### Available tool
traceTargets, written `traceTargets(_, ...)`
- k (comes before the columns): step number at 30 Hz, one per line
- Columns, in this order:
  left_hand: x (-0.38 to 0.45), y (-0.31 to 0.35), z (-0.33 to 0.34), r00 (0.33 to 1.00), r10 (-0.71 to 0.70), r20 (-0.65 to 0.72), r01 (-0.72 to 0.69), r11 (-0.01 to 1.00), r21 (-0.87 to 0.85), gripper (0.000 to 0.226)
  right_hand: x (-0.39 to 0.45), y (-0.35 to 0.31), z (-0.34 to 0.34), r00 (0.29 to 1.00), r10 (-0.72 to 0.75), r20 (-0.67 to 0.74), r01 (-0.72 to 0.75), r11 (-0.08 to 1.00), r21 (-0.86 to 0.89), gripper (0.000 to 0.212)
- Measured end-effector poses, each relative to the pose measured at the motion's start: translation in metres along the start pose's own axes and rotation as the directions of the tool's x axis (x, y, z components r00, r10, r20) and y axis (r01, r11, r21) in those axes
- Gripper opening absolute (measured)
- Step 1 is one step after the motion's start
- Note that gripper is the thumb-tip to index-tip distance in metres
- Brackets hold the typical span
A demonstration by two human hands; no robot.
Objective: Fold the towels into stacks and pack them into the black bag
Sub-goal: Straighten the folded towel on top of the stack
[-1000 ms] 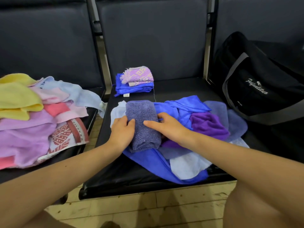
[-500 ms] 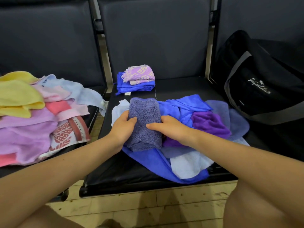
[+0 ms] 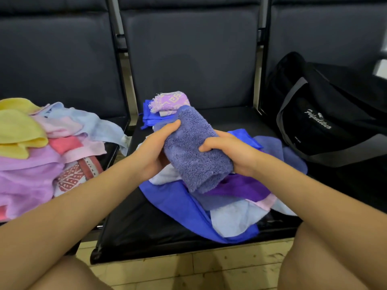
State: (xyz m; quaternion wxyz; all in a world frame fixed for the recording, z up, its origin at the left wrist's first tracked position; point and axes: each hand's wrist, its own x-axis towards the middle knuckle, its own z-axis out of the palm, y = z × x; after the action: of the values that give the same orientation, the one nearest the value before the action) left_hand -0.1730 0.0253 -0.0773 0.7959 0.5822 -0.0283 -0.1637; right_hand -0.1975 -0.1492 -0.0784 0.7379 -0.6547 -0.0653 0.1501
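Gripping one folded towel (image 3: 194, 151), two hands — left hand (image 3: 156, 149), right hand (image 3: 230, 151); one black bag (image 3: 322, 122) nearby.

- Two hands: left hand (image 3: 154, 148), right hand (image 3: 229, 151).
- One folded towel (image 3: 193, 151) held.
- One black bag (image 3: 322, 120), far right.
- Three seats (image 3: 167, 227).
- Two folded towels stacked (image 3: 165, 108), far.
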Motion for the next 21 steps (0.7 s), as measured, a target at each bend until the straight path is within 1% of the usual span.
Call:
traceTargets(1,0.003,0.002,0.002,0.998,0.035,-0.046,-0.035,0.999,-0.005,0.019,0.002,0.001,-0.003,1.000,0.013,-0.017,-0.013,1.000,0.015,0.034)
traceTargets(3,0.009,0.008,0.005,0.979,0.129,-0.159,-0.135,0.990,-0.029,0.015,0.006,0.002,-0.010,0.996,0.053,-0.066,-0.050,0.998,0.041,0.041)
traceTargets(4,0.013,0.012,0.005,0.959,0.180,-0.219,-0.192,0.981,-0.036,0.015,0.008,0.002,-0.012,0.992,0.088,-0.085,-0.084,0.995,0.055,0.038)
traceTargets(6,0.021,0.018,0.007,0.916,0.252,-0.312,-0.283,0.958,-0.058,0.014,0.010,0.003,-0.015,0.981,0.177,-0.080,-0.169,0.980,0.103,0.029)
traceTargets(7,0.025,0.019,0.009,0.899,0.273,-0.343,-0.315,0.946,-0.071,0.016,0.011,0.004,-0.016,0.973,0.218,-0.075,-0.205,0.967,0.151,0.027)
traceTargets(9,0.031,0.016,0.013,0.872,0.298,-0.388,-0.351,0.934,-0.072,0.024,0.012,0.008,-0.017,0.959,0.276,-0.068,-0.252,0.935,0.251,0.035)
traceTargets(11,0.037,0.011,0.017,0.864,0.301,-0.403,-0.357,0.932,-0.068,0.026,0.016,0.012,-0.015,0.957,0.285,-0.061,-0.258,0.926,0.274,0.042)
traceTargets(13,0.044,0.006,0.017,0.864,0.298,-0.405,-0.349,0.935,-0.057,0.019,0.020,0.014,-0.012,0.968,0.240,-0.077,-0.212,0.942,0.261,0.031)
traceTargets(15,0.052,0.006,0.014,0.873,0.274,-0.403,-0.327,0.943,-0.067,0.013,0.029,0.013,-0.014,0.974,0.169,-0.150,-0.125,0.956,0.264,0.014)
traceTargets(16,0.056,0.007,0.011,0.881,0.254,-0.400,-0.308,0.948,-0.076,0.012,0.035,0.011,-0.018,0.973,0.122,-0.195,-0.073,0.967,0.242,0.010)
traceTargets(17,0.061,0.008,0.007,0.888,0.229,-0.398,-0.283,0.956,-0.082,0.011,0.043,0.008,-0.022,0.969,0.068,-0.238,-0.022,0.982,0.189,0.008)
traceTargets(19,0.071,0.013,-0.003,0.896,0.204,-0.394,-0.240,0.970,-0.044,0.007,0.061,-0.002,-0.032,0.950,-0.059,-0.307,0.060,0.998,-0.004,0.008)
traceTargets(20,0.078,0.016,-0.009,0.897,0.221,-0.383,-0.231,0.973,0.020,0.006,0.072,-0.007,-0.036,0.935,-0.123,-0.333,0.091,0.990,-0.109,0.007)
traceTargets(21,0.087,0.020,-0.017,0.896,0.254,-0.365,-0.234,0.967,0.099,0.011,0.085,-0.013,-0.039,0.916,-0.180,-0.357,0.114,0.974,-0.198,0.005)
